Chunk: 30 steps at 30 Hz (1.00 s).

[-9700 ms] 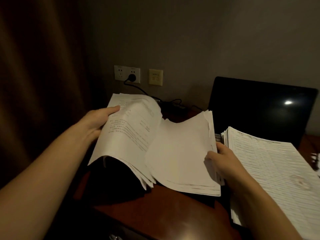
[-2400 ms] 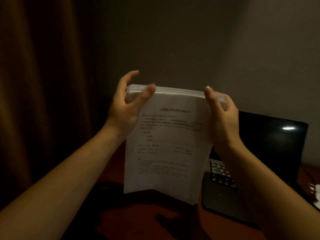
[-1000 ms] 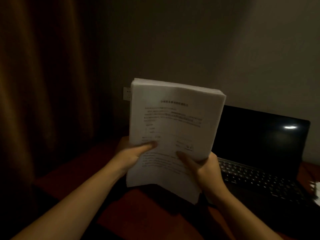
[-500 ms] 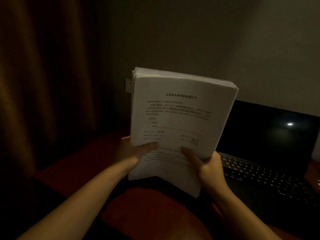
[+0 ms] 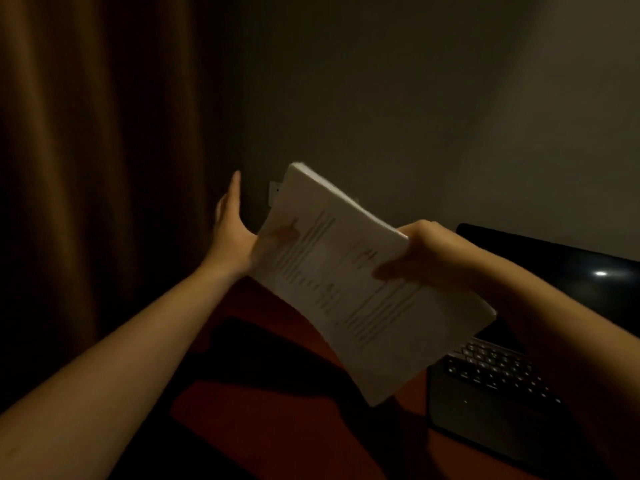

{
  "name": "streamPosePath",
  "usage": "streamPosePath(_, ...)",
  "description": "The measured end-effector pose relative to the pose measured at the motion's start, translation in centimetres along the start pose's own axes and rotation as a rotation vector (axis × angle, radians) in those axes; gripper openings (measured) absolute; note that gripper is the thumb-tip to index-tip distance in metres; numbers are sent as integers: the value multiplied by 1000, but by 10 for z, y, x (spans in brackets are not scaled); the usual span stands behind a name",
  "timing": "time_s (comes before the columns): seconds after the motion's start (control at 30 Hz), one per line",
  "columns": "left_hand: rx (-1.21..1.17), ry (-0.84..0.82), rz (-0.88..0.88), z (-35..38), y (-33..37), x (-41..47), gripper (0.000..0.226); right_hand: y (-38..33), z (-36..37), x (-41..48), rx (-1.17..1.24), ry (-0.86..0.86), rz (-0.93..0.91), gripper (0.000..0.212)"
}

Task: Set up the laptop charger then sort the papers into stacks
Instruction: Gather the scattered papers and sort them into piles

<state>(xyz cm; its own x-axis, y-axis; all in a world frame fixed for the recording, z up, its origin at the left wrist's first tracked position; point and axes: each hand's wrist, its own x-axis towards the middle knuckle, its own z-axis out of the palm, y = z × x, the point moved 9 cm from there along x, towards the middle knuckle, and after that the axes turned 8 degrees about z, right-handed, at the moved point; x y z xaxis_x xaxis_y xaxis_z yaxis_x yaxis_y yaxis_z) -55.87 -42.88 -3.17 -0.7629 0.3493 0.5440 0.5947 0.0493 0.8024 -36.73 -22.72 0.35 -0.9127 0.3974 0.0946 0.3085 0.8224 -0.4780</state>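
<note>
One paper stack (image 5: 346,299) — print illegible

Brown curtain (image 5: 86,168) at left, dim grey wall (image 5: 415,98), reddish wooden desk (image 5: 277,427) below

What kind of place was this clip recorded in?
Likely a dim hotel room or bedroom: an open laptop on a reddish wooden desk, a heavy brown curtain beside it, a stack of papers.

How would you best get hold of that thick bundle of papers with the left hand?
Probably the paper stack by its left edge, beside the left hand, coming from the left: thumb on the printed face, fingers behind. The right hand pinches the opposite edge, and the tilted, thick stack hangs unsupported below.
</note>
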Motion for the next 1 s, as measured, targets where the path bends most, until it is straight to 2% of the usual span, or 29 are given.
streamPosePath(0.07, -60, -189, 93, 5, 11, 5, 122, -19, -4, 3, -198, -18, -2, 22)
streamPosePath(0.13, -191, -383, 100, 20, 18, -4, 88, -32, -3, 6, -333, -37, -33, 27)
streamPosePath(0.2, -221, -432, 24, 26, 9, -15, 47, -36, 5, 8, -373, -60, -48, 28)
streamPosePath(0.23, -246, -410, -25, 26, 0, -21, 37, -35, 9, 9, -371, -68, -48, 26)
streamPosePath(0.37, -411, -293, -160, 28, -32, -46, 41, -20, 5, 2, -380, -5, -28, 23)
streamPosePath(0.43, -444, -245, -187, 26, -40, -51, 42, -2, -7, -6, -284, 75, -11, 25)
streamPosePath(0.5, -436, -243, -196, 26, -45, -50, 45, 21, -16, -19, 10, 215, -15, 29)
streamPosePath(0.57, -464, -224, -219, 26, -49, -51, 59, 50, -13, -33, 345, 384, 1, 44)
streamPosePath(0.63, -498, -215, -250, 29, -56, -57, 80, 79, 15, -42, 729, 402, 56, 53)
streamPosePath(0.67, -496, -215, -266, 31, -61, -61, 83, 91, 34, -44, 862, 370, 99, 53)
streamPosePath(0.73, -473, -194, -291, 37, -69, -71, 63, 105, 70, -45, 898, 314, 159, 44)
streamPosePath(0.83, -382, -97, -284, 39, -73, -74, 30, 105, 85, -47, 764, 378, 139, 29)
streamPosePath(0.9, -368, -47, -242, 35, -68, -68, 25, 100, 79, -48, 808, 422, 90, 27)
streamPosePath(1.0, -445, -27, -152, 32, -55, -61, 32, 102, 74, -51, 939, 451, 70, 28)
